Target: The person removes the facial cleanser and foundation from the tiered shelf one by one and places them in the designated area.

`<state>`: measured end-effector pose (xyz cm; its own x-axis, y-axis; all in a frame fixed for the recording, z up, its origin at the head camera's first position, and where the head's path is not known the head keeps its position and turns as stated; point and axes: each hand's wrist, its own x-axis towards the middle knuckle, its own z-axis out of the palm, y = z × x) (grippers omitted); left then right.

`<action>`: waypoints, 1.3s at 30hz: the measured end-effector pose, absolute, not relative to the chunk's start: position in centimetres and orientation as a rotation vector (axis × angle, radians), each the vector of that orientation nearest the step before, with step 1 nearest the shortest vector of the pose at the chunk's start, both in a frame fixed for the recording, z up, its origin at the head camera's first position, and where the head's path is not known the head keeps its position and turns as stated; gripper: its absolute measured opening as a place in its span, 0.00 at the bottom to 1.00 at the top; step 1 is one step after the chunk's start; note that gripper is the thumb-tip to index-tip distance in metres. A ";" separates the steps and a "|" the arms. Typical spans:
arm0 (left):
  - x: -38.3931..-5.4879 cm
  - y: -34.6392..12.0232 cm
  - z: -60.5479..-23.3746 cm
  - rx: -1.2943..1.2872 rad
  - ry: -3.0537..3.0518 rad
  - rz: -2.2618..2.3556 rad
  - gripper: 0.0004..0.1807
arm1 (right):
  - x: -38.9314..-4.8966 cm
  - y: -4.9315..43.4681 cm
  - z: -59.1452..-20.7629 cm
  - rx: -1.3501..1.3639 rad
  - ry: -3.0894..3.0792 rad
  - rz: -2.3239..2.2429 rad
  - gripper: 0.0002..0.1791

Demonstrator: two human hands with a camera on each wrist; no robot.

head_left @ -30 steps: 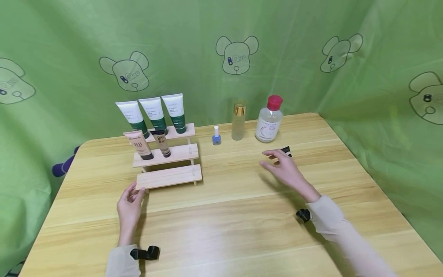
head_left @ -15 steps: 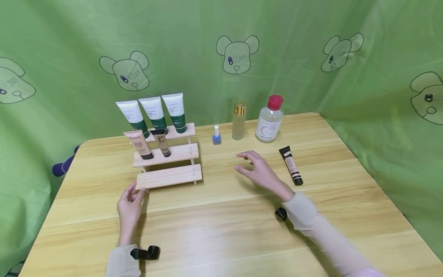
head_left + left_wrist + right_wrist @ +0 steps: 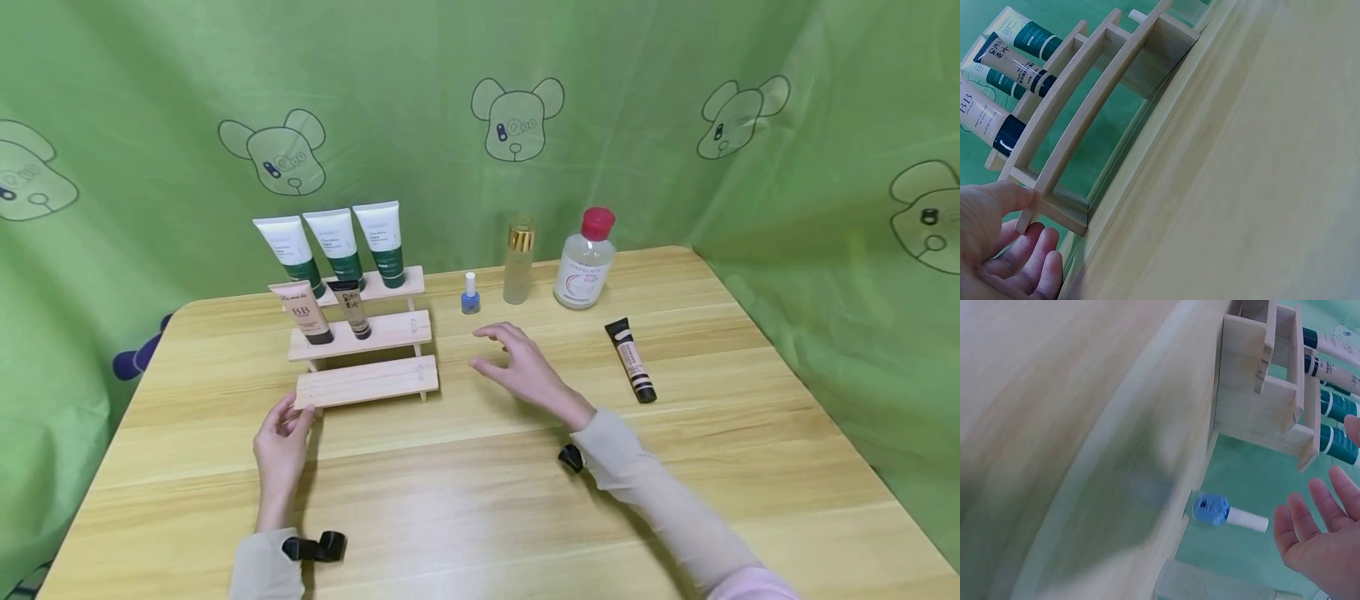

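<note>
My left hand (image 3: 281, 446) pinches the front left corner of a three-tier wooden display rack (image 3: 367, 382), thumb above and fingers below in the left wrist view. The top tier bears three white-and-green tubes (image 3: 378, 242). On the middle tier stand a pink BB cream tube (image 3: 302, 312) and a small beige tube with a black end (image 3: 351, 308); the bottom tier is bare. My right hand (image 3: 521, 367) hovers over the table right of the rack, holding nothing, its fingers loosely bent. Nearest to it is a blue nail polish bottle (image 3: 470, 298) with a white cap.
Behind the right hand stand a gold-capped bottle (image 3: 517, 265) and a clear bottle with a red cap (image 3: 583, 265). A black-and-pink tube (image 3: 632, 360) lies on the wooden table (image 3: 480, 500) at the right. A green curtain (image 3: 420, 108) hangs around the table's far sides.
My right hand has moved left, away from the black-and-pink tube, which now shows whole on the table. The left hand keeps its grip on the rack's corner.
</note>
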<state>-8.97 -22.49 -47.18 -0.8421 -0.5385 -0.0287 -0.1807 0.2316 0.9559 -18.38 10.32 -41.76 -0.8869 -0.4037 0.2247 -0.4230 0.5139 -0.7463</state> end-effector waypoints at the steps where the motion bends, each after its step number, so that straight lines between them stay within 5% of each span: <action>1: -8.9 -22.5 -47.2 0.669 -2.208 -1.641 0.24 | -18.4 10.0 -41.9 0.749 -2.714 1.344 0.27; 39: -8.9 -22.5 -46.9 0.693 -2.252 -1.641 0.26 | -20.2 0.0 -40.7 0.930 -2.649 1.357 0.28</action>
<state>-8.88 -22.52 -46.89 -0.8495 -0.5240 -0.0616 -0.2190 0.2440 0.9447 -20.21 0.01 -40.71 -0.8221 -0.4964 0.2789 -0.5164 0.4436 -0.7325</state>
